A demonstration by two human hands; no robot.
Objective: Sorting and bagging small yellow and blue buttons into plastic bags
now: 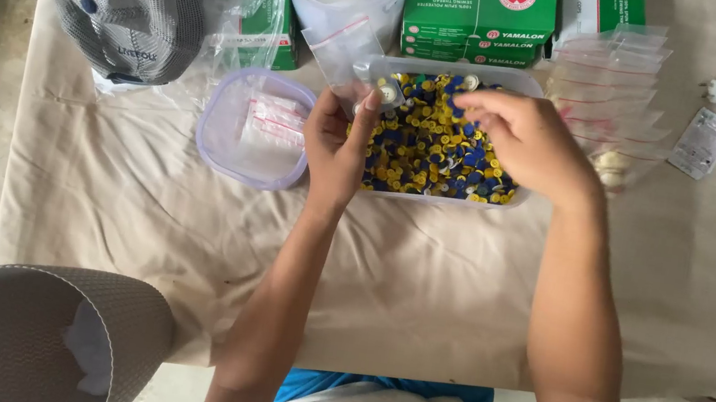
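We see the left hand (336, 147) pinched on a small clear zip bag (362, 90) at the near-left edge of the clear tub (524, 84) of blue and yellow caps (430, 151). The right hand (525, 141) hovers over the caps, fingers curled together; what it grips, we cannot tell. Tub looks mostly full, bag nearly empty, empty bags (613, 78) stacked right, a few filled in the purple-rimmed container (234, 86), so bagging seems early.
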